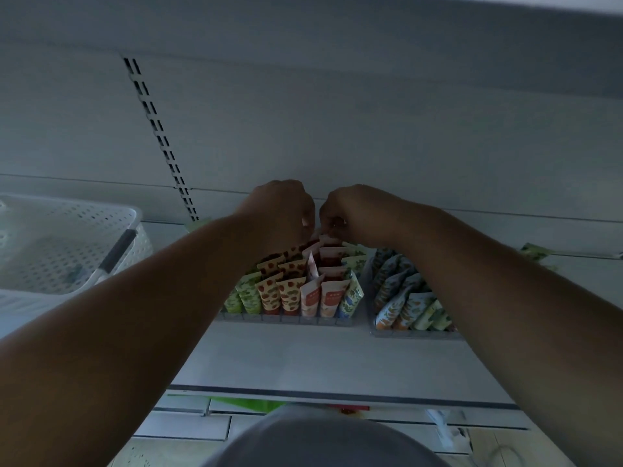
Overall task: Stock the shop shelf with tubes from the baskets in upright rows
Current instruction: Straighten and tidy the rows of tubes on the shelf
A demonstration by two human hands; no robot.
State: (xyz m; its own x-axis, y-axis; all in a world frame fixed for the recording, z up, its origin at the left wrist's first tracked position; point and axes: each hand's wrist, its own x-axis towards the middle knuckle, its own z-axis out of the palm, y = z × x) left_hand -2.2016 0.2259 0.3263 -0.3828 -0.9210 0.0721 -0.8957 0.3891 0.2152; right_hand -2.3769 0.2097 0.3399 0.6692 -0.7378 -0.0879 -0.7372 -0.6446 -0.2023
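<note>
A pale back panel point(337, 129) is filling the view from nine to three o'clock in dim, bluish light. A slotted upright strip point(158, 136) is running down it toward ten o'clock. Light floor tiles point(188, 428) are showing at six o'clock.
</note>
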